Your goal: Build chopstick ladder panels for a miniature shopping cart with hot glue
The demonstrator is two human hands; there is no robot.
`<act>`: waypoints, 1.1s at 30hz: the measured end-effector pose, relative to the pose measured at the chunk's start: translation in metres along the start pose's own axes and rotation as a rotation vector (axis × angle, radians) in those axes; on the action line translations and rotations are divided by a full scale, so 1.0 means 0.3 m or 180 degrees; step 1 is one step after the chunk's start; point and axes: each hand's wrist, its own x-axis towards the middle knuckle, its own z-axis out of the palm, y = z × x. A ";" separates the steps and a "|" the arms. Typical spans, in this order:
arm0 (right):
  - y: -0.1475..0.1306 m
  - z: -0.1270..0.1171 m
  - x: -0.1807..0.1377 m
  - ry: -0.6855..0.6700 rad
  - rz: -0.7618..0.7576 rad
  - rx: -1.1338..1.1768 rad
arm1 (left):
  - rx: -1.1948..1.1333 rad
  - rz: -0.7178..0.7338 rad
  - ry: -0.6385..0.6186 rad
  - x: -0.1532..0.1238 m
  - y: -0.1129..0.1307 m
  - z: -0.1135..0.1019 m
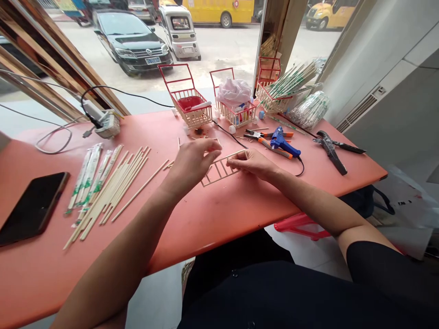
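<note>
Slatted stick frame [222, 177], one: at the middle of the pink table [202, 224], between your hands. Right hand [254, 163]: thumb and fingers pinched on the frame's right end. Left hand [192, 162]: fingers curled towards thumb, over the frame's left part; hold, if any, cannot be told. Step, as judged: fitting slats. Next move calls for: your right pinch steady, left fingers precise. Hot-glue gun [284, 142]: far right, lying unheld.

A bare strip of pink tabletop [212, 224] leaves a hand room to pass along the near edge, while loose sticks [109, 194] crowd the left and miniature carts [196, 120], pliers [267, 144] and a blue glue gun [280, 139] obstruct the far side.
</note>
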 end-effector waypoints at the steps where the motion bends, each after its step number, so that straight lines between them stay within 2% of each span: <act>1: 0.001 -0.003 0.002 0.0053 0.0036 0.0049 | -0.0053 0.0099 0.0306 -0.011 0.001 -0.018; 3: 0.001 -0.010 0.006 0.0144 0.0018 0.0173 | -0.0366 0.0156 0.0801 -0.033 -0.014 -0.051; 6: -0.006 -0.017 0.005 0.0230 -0.0102 0.0311 | -0.0913 -0.0142 0.1056 -0.054 -0.074 -0.073; 9: -0.022 -0.022 -0.002 0.0327 -0.0097 0.0341 | -0.1562 -0.0741 0.0782 -0.065 -0.140 -0.060; 12: -0.038 -0.024 -0.010 0.0450 -0.0039 0.0348 | -0.1753 -0.1125 0.0436 -0.080 -0.166 -0.031; 15: -0.046 -0.023 -0.013 0.0484 -0.0005 0.0356 | -0.1821 -0.1212 0.0103 -0.093 -0.147 0.002; 21: -0.039 -0.017 -0.010 0.0399 -0.0060 0.0306 | -0.2512 -0.1468 -0.0287 -0.095 -0.114 0.054; 24: -0.036 -0.010 -0.008 0.0340 -0.0060 0.0312 | -0.2543 -0.1384 -0.0271 -0.095 -0.140 0.062; 28: -0.036 -0.006 -0.006 0.0283 -0.0099 0.0297 | -0.2255 -0.1020 0.0022 -0.093 -0.172 0.046; 33: -0.030 -0.064 -0.018 -0.0115 -0.0251 0.0367 | -0.2296 -0.1013 0.0186 -0.089 -0.161 -0.055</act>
